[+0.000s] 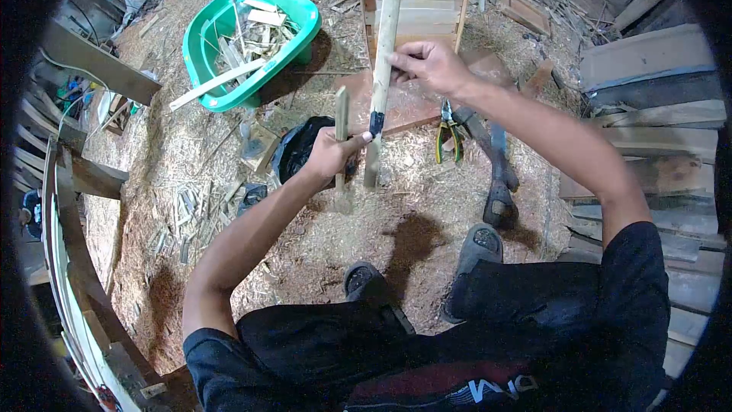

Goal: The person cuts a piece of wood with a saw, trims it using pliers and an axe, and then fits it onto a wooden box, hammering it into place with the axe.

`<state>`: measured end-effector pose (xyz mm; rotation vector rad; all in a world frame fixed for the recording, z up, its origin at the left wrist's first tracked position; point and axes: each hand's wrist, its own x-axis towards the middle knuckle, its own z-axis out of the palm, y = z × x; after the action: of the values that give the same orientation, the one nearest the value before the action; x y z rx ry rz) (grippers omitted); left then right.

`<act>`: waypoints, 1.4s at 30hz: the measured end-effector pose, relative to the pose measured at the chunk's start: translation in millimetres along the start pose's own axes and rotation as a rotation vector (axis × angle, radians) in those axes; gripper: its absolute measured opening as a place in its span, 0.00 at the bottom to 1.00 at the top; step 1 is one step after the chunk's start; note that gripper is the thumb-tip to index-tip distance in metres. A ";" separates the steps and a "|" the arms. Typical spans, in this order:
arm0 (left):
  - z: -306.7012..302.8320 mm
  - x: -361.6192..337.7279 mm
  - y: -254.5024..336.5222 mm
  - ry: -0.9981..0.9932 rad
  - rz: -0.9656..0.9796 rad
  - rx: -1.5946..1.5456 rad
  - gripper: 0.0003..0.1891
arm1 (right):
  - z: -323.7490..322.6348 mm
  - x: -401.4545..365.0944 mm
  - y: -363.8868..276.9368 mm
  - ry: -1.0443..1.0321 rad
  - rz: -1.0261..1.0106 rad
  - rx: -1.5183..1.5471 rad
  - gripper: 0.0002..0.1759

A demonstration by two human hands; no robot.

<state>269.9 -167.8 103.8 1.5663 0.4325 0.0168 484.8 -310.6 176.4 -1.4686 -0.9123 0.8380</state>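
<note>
My right hand (431, 65) grips a long pale bamboo pole (383, 53) near its middle; the pole stands nearly upright, with a dark band low down and its lower end on the sawdust floor. My left hand (329, 154) is closed around a thin flat wooden strip (341, 111), held upright just left of the pole, with the thumb reaching toward the pole's dark band. Both arms stretch out from my dark-clothed body, and my two sandalled feet (427, 259) rest on the ground below the hands.
A green plastic basket (202, 46) with wood offcuts sits at upper left. A slatted wooden crate (427, 0) stands behind the pole. Yellow-handled pliers (448, 137) and a dark tool (499, 175) lie at right. Planks are stacked on the right, curved wood pieces on the left.
</note>
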 end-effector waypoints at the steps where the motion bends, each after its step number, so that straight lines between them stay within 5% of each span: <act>1: 1.2 -2.2 4.8 0.037 -0.042 -0.034 0.11 | 4.4 0.5 5.2 -0.061 0.024 -0.025 0.14; 7: 0.8 -9.9 13.3 0.100 -0.070 -0.133 0.10 | 44.1 2.8 37.0 -0.158 0.269 -0.001 0.12; 10: -10.3 -10.9 4.5 0.161 -0.183 -0.102 0.11 | 53.7 20.7 49.5 -0.142 0.192 -0.060 0.10; 11: -10.9 -6.8 2.0 0.329 -0.068 0.071 0.12 | 60.4 24.3 56.8 -0.028 0.118 0.004 0.12; 14: -44.4 9.1 -20.5 0.597 -0.142 -0.057 0.17 | 51.3 44.2 63.2 0.091 0.120 -0.556 0.14; 17: -64.5 21.3 -37.3 0.631 -0.014 -0.376 0.22 | 31.0 41.6 89.8 0.004 -0.009 -0.557 0.11; 20: -54.7 21.4 -34.1 0.488 -0.028 -0.510 0.23 | 30.7 20.4 93.4 -0.081 0.163 -0.415 0.10; 22: -48.9 19.9 -30.9 0.314 0.004 -0.415 0.11 | 43.2 2.4 80.8 -0.126 0.261 -0.344 0.11; 26: -13.3 21.2 -21.4 0.291 0.038 -0.647 0.08 | 86.1 -30.7 34.4 -0.316 0.311 -0.546 0.15; 33: -6.1 27.1 -32.9 0.372 0.041 -0.819 0.10 | 122.2 -57.6 102.1 -0.307 0.324 -0.324 0.12; 36: -18.5 19.6 -29.0 0.368 -0.055 -0.811 0.10 | 135.7 -45.8 95.3 -0.222 0.208 -0.364 0.12; 37: -29.5 23.8 -39.4 0.306 -0.079 -0.776 0.12 | 141.4 -41.1 77.6 -0.221 0.306 -0.274 0.14; 40: -67.4 23.5 -60.3 0.348 -0.117 -0.648 0.13 | 142.3 -8.1 95.3 -0.377 0.128 -0.586 0.13; 42: -90.7 14.6 -67.5 0.288 -0.094 -0.311 0.13 | 145.3 2.1 109.3 -0.303 0.004 -0.696 0.11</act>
<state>240.8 -78.1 39.8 1.2389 0.6951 0.2290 364.3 -249.3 54.8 -1.9604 -1.5336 0.7950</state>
